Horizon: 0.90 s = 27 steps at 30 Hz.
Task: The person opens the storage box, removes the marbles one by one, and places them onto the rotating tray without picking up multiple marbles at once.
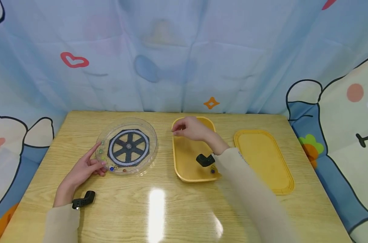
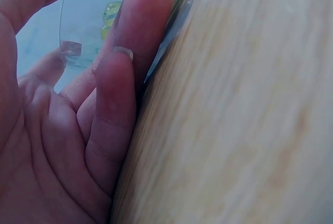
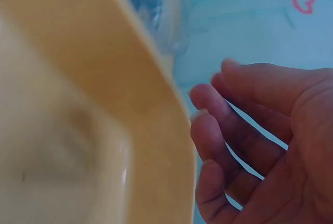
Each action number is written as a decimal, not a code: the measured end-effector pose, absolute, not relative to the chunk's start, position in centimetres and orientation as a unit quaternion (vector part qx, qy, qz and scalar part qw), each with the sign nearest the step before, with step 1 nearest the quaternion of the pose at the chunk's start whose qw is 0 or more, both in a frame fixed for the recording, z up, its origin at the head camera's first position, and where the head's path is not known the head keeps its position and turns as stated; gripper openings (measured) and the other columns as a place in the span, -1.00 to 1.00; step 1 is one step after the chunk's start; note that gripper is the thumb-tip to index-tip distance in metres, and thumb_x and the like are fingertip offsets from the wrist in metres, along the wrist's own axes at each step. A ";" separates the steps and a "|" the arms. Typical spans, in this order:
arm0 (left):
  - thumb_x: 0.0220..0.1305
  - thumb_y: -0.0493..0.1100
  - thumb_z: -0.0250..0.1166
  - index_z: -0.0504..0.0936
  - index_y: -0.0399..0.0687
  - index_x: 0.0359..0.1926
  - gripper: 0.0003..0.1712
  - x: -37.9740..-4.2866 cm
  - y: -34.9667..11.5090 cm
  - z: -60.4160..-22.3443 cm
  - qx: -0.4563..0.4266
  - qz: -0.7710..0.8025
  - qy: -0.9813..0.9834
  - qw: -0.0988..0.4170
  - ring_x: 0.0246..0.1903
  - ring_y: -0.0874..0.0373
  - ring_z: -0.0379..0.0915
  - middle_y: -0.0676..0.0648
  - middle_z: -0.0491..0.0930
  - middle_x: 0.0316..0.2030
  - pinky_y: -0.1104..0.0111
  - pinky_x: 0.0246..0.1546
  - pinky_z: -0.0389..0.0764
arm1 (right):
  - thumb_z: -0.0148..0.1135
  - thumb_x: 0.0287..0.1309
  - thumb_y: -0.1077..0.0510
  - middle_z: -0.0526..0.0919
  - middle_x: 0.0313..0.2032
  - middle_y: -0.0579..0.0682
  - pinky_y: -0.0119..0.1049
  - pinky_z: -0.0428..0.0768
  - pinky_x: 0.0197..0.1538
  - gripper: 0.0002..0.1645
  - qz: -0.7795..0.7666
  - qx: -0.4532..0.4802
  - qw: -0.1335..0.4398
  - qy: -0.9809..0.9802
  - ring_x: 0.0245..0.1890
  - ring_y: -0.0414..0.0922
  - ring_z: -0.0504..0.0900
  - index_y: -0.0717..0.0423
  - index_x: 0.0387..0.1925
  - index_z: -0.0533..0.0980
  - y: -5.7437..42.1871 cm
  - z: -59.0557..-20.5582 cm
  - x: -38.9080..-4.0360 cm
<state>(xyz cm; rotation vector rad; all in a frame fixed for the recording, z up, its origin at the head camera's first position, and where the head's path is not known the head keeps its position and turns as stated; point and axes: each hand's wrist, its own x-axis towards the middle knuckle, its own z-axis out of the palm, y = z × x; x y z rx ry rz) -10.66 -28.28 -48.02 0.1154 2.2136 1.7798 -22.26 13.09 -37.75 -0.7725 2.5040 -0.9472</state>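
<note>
My left hand (image 1: 83,170) holds the left side of a clear round dish (image 1: 153,153), its index finger along the wall and its thumb near the front. Inside the dish, a dark wheel-like piece with several spokes (image 1: 128,146) lies in the middle. Several glass marbles line the left and front edge, one of them a blue marble (image 1: 111,168). My right hand (image 1: 192,129) hovers over the far left part of a yellow tray (image 1: 184,176), fingers loosely bent. In the right wrist view nothing shows between those fingers (image 3: 208,135), which are beside the tray wall.
Small dark and yellow marbles (image 1: 212,169) sit at the tray's near right, partly under the right wrist. A flat yellow lid (image 1: 264,160) lies on the wooden table (image 1: 123,209) to the right. A blue patterned curtain (image 1: 178,67) hangs behind the table.
</note>
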 end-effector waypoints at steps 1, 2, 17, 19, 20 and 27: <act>0.46 -0.21 0.22 -0.23 0.06 0.61 -0.03 -10.6 -28.3 -48.1 0.041 0.620 0.770 0.149 -0.44 0.05 0.68 -0.24 0.71 -0.38 0.30 -0.30 0.71 | 0.28 0.33 0.17 0.71 -0.23 -0.07 -0.20 0.56 -0.11 -0.84 -0.324 -0.273 0.182 0.887 -0.25 -0.12 0.60 0.14 -0.15 0.70 13.5 -37.8 -22.4; 0.46 -0.21 0.22 -0.23 0.06 0.61 -0.03 -10.6 -28.3 -48.1 0.041 0.620 0.769 0.149 -0.44 0.05 0.68 -0.24 0.71 -0.38 0.30 -0.30 0.71 | 0.27 0.33 0.18 0.71 -0.23 -0.08 -0.19 0.56 -0.09 -0.83 -0.311 -0.275 0.188 0.890 -0.24 -0.11 0.60 0.15 -0.16 0.71 13.9 -37.8 -22.4; 0.45 -0.21 0.23 -0.22 0.09 0.61 -0.03 -11.1 -28.4 -48.0 0.045 0.619 0.770 0.147 -0.44 0.05 0.68 -0.23 0.71 -0.37 0.29 -0.30 0.71 | 0.22 0.33 0.22 0.67 -0.37 -0.13 -0.29 0.47 -0.21 -0.83 -0.128 -0.284 0.309 0.899 -0.37 -0.16 0.48 0.09 -0.25 0.72 17.3 -38.6 -22.5; 0.45 -0.21 0.23 -0.22 0.09 0.61 -0.02 -11.1 -28.4 -48.0 0.044 0.619 0.769 0.150 -0.44 0.05 0.68 -0.24 0.71 -0.37 0.29 -0.30 0.71 | 0.22 0.32 0.21 0.64 -0.40 -0.13 -0.31 0.45 -0.25 -0.84 -0.116 -0.279 0.331 0.894 -0.39 -0.16 0.47 0.08 -0.27 0.71 17.5 -38.6 -22.3; 0.45 -0.21 0.23 -0.23 0.09 0.61 -0.02 -11.1 -28.4 -47.9 0.044 0.620 0.769 0.151 -0.44 0.05 0.68 -0.24 0.71 -0.37 0.29 -0.30 0.71 | 0.22 0.31 0.22 0.63 -0.42 -0.11 -0.32 0.44 -0.27 -0.84 -0.113 -0.275 0.344 0.891 -0.41 -0.16 0.46 0.08 -0.28 0.71 17.6 -38.6 -22.2; 0.45 -0.20 0.23 -0.22 0.09 0.61 -0.03 -10.8 -28.4 -47.9 0.038 0.615 0.772 0.152 -0.44 0.05 0.68 -0.21 0.71 -0.38 0.30 -0.29 0.71 | 0.13 0.21 0.33 0.51 -0.58 -0.08 -0.40 0.32 -0.46 -0.81 -0.120 -0.266 0.445 0.847 -0.61 -0.21 0.34 0.21 -0.42 0.65 17.8 -39.2 -21.1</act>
